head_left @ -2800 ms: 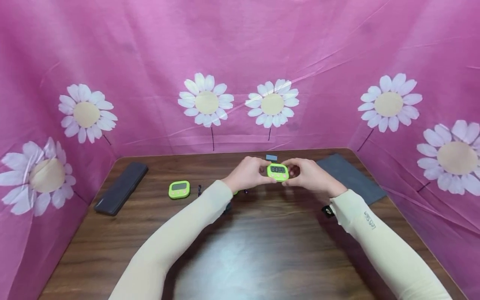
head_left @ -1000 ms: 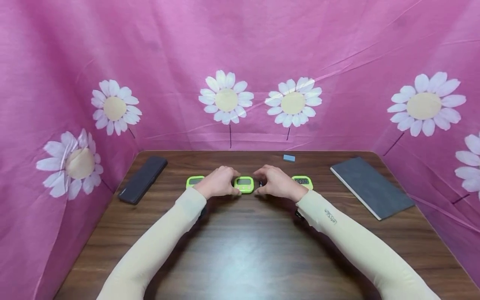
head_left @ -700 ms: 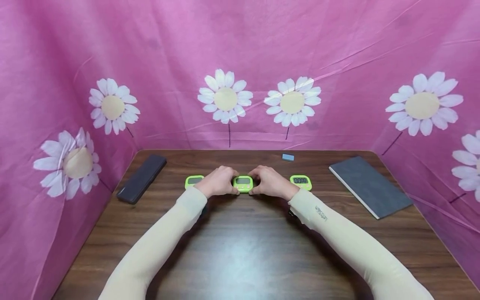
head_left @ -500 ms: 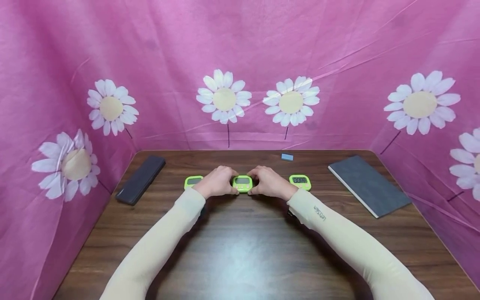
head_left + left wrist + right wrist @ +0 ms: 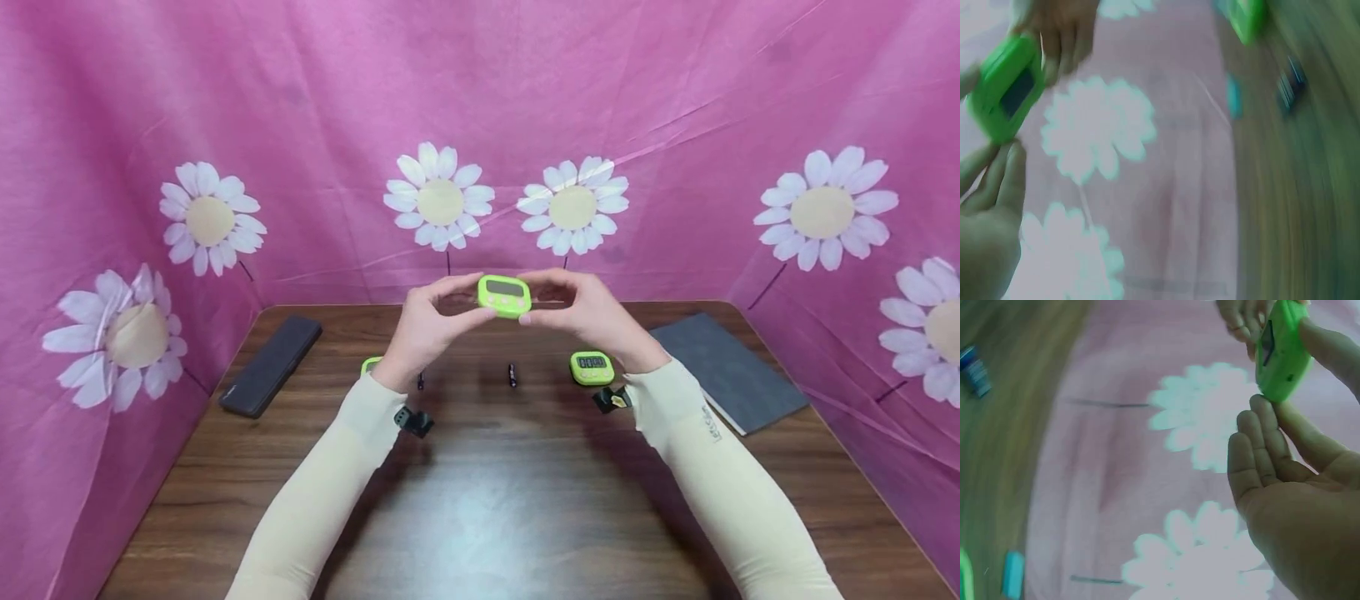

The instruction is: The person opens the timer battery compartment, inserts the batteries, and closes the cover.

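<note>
Both hands hold a lime-green digital timer [image 5: 504, 297] up above the table, its screen blank and facing the head camera. My left hand [image 5: 423, 329] pinches its left side between thumb and fingers. At the other side, the thumb and index finger of my right hand [image 5: 596, 312] grip the edge. In the right wrist view the timer [image 5: 1284, 356] is seen edge-on, with the other fingers extended below. A small dark battery [image 5: 512, 375] lies on the table under the timer. Another dark battery [image 5: 421, 381] lies by my left wrist.
A second green timer [image 5: 591, 367] showing digits lies near my right wrist. A third timer [image 5: 370, 365] is mostly hidden by my left wrist. A black case [image 5: 272, 367] lies left, a dark grey notebook [image 5: 731, 371] right. A blue block [image 5: 1234, 97] appears in the wrist views.
Earlier, both hands set down the timer with digits at right, then took hold of the middle timer. That timer has risen off the table, uncovering a battery.
</note>
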Demonstrator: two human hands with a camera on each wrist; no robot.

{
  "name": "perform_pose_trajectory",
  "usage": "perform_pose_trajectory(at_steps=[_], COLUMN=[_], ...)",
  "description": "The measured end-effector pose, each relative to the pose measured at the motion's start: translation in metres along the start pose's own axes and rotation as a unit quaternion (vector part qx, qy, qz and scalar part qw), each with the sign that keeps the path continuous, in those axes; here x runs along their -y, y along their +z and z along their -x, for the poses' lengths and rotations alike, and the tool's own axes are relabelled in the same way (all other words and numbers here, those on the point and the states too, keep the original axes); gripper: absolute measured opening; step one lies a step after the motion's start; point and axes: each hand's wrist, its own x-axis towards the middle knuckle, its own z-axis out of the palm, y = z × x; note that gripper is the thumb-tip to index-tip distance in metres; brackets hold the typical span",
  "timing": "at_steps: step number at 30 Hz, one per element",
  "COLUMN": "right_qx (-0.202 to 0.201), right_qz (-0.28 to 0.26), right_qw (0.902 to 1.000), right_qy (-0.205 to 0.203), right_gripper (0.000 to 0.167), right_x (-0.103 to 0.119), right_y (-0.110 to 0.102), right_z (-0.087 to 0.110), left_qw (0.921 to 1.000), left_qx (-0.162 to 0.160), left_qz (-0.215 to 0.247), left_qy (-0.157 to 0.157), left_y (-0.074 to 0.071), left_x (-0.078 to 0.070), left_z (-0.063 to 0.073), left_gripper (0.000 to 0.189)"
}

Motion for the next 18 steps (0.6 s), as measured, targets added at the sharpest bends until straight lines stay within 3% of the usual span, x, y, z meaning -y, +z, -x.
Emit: perform_pose_trajectory(at_steps=[2,5,10,18], right_qx=[-0.022,-0.044,-0.054,-0.04], right_qz=[-0.035,-0.074,-0.095,-0.112], right_qw=[0.9991,0.9957,0.9923,0.992], right_qy=[-0.011,-0.033,-0.057,-0.043], right_gripper=[0.059,0.059,0.059,0.058], right_x=[0.01,0.018,0.012,-0.003], right_y=[-0.002,0.001,0.01,0.015], right_z=[0.006,0.016,0.025,0.026], left_qw=[0.9981,0.9954,0.9969,0.9987], left_qx=[-0.018,-0.029,-0.016,-0.008], left_qz=[0.052,0.073,0.051,0.012], left_qy=[0.025,0.054,0.057,0.049], left_y=[0.005,0.008,0.007,0.005], left_x=[-0.008,-0.015,-0.014,-0.005], left_z=[0.003,0.007,0.015,0.019], left_gripper=[0.056,0.057,0.056,0.055])
